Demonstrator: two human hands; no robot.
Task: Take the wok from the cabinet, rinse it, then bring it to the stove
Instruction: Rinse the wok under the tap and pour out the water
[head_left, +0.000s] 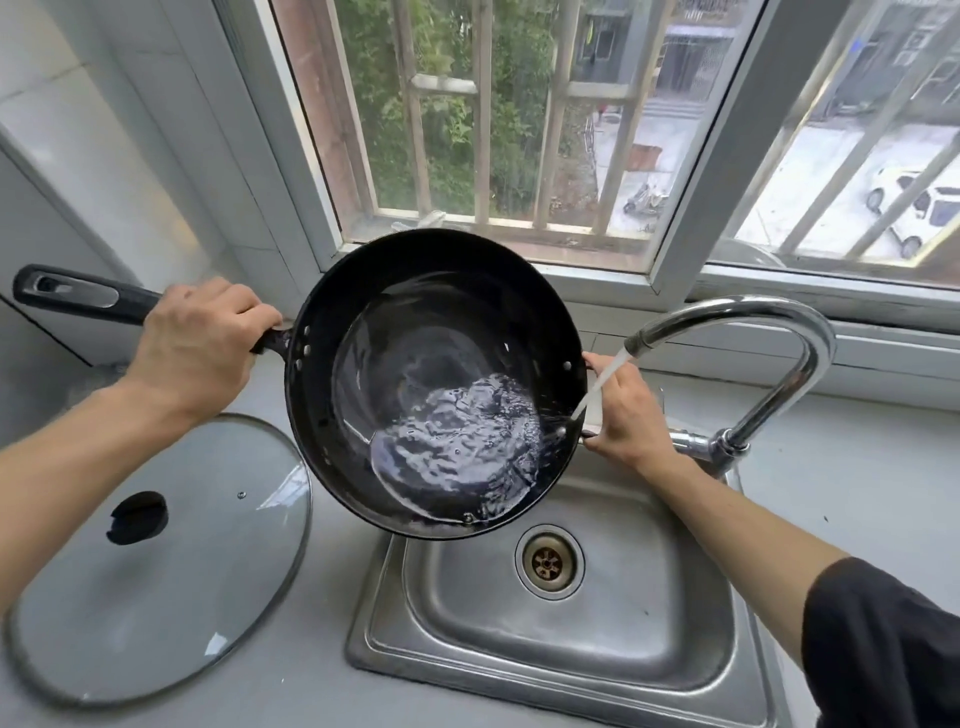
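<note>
A black wok hangs tilted over the steel sink, its long handle pointing left. My left hand grips that handle near the bowl. My right hand holds the small helper handle on the wok's right rim. Water streams from the chrome faucet onto the right rim and pools, rippling, in the lower part of the wok.
A glass lid with a black knob lies flat on the grey counter left of the sink. The sink drain sits below the wok. A barred window runs along the back, with tiled wall at the left.
</note>
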